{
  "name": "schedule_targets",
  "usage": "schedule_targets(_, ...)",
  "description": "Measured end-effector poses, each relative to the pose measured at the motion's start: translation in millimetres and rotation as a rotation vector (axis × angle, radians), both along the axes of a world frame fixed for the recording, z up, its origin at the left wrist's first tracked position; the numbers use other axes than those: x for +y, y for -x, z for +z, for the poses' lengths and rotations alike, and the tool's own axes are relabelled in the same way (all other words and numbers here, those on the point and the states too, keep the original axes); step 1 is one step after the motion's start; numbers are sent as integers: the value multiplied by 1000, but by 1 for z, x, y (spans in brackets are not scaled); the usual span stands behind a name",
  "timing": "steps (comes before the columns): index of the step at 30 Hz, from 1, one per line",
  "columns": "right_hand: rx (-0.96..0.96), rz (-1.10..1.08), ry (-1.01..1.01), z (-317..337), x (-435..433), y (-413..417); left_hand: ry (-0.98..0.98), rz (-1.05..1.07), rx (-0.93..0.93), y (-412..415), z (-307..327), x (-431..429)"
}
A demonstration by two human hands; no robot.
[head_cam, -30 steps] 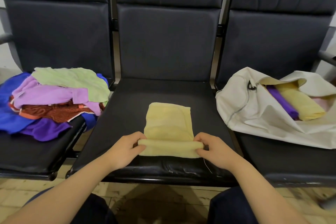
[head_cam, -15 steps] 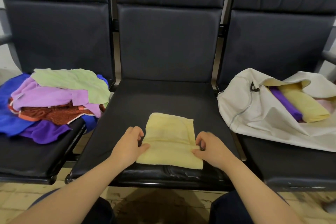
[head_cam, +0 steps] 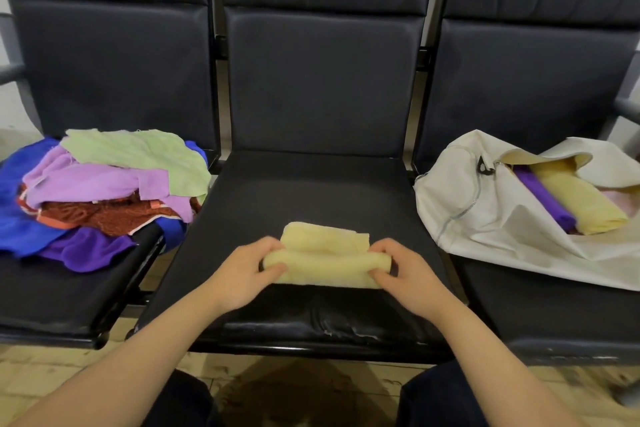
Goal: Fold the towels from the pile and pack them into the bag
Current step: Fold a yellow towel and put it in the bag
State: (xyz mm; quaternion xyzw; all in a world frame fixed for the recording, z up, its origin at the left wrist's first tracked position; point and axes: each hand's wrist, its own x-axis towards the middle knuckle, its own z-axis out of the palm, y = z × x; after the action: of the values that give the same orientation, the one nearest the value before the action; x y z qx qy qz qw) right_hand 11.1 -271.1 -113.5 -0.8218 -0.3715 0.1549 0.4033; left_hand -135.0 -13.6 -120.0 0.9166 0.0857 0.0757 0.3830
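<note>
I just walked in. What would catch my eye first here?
At the centre, the left hand and the right hand grip the ends of a pale yellow towel, partly rolled, on the middle seat. Next comes the bright pile of towels on the left seat. On the right seat lies an open cream bag with a yellow roll and a purple roll inside.

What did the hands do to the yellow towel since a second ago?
The left hand and the right hand rolled the yellow towel further away from the person: the roll is thicker now, with less flat cloth beyond it. Both grip the roll's ends. The pile and the bag did not move.
</note>
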Motion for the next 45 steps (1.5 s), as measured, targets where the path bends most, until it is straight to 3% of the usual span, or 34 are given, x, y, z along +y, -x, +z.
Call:
schedule_targets(5, 41, -233, -296, 38, 26, -9, 225, 287, -302, -25, 46, -14)
schedule_targets(8, 90, -402, -387, 61, 52, -14, 324, 461, -392, -51, 60, -24)
schedule_targets(12, 294, -251, -278, 78, 64, -35, 432, 638, -320, -80, 69, -14)
schedule_targets(14, 287, -203, -226, 85, 67, -47, 534, 628, -232, -88, 77, -3)
schedule_targets(16, 137, -280, -222, 94, 71, -57, 700, 513, -161, -92, 86, 10)
schedule_targets(18, 37, -302, -316, 103, 73, -64, 764, 410, -213, -93, 96, 22)
schedule_targets(22, -50, -227, -435, 105, 69, -61, 598, 343, -388, -90, 101, 26)
schedule_targets(25, -32, -196, -346, 87, 55, -53, 401, 313, -352, -77, 80, 22)
schedule_targets(30, 21, -31, 7, 18, 11, -37, 345, 150, -23, -29, 4, 9)
schedule_targets(33, 129, 104, 256, 2, -5, -27, 193, -44, 233, -10, -10, 0)
schedule_targets(39, 318, 122, 136, 14, -19, -24, 346, -102, 313, 6, 7, -1)
schedule_targets(43, 369, 8, 40, 11, -9, -24, 438, 111, 225, -1, -5, -3)
schedule_targets(45, 376, -79, 9, 4, 2, -25, 381, 249, 194, -9, -11, -6)
